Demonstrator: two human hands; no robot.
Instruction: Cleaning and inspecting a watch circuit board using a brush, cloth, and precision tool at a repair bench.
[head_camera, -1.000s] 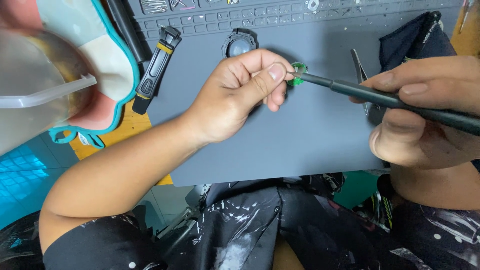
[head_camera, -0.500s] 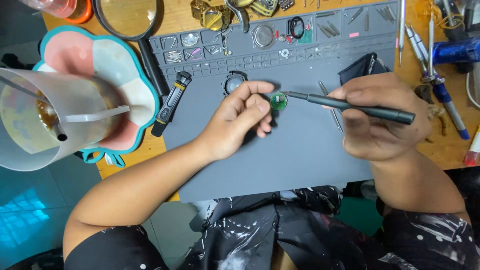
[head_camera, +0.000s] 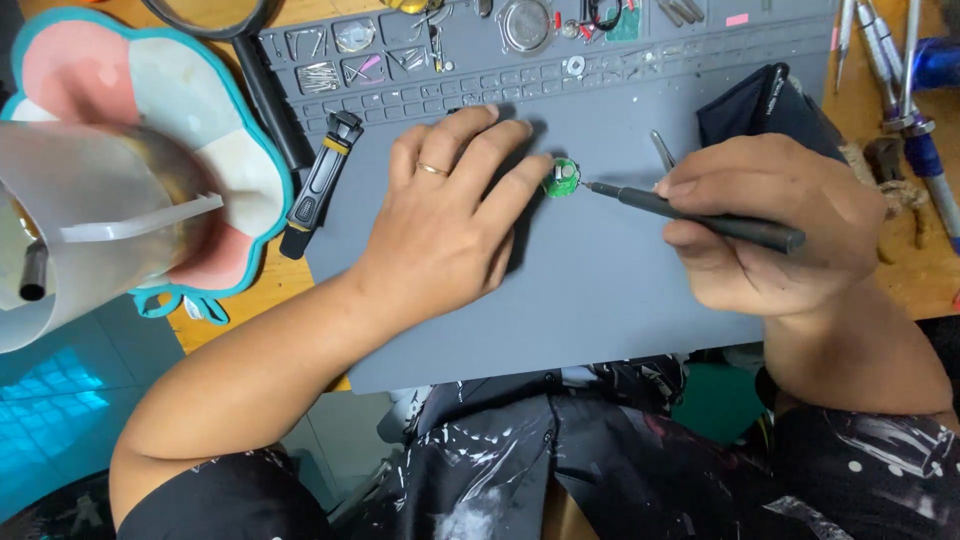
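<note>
Surface: grey silicone work mat (head_camera: 600, 300) on a wooden bench, its far edge divided into small parts compartments.

Item 1: small round green circuit board (head_camera: 562, 178), flat on the mat, touching the tip of the left forefinger and just beyond the tool tip.

Item 2: left hand (head_camera: 440, 220), palm down, fingers spread slightly apart, forefinger tip pressed against the board's near-left edge; ring on 1 finger. Nothing is gripped.

Item 3: right hand (head_camera: 775, 225), fingers closed together around a slim black precision screwdriver (head_camera: 700, 215), held like a pen, the tip meeting the board's right edge.

Item 4: tweezers (head_camera: 663, 150), just beyond the right thumb. Dark cloth pouch (head_camera: 760, 105) behind the right knuckles.

Item 5: black-and-yellow hand tool (head_camera: 320, 185), left of the left hand, near a teal-rimmed flower-shaped tray (head_camera: 255, 150).

Handling note: judged best done with the forefinger bearing straight down so the board cannot spin, the driver kept low and steady, pressure light to avoid flicking so small a part off the mat.
</note>
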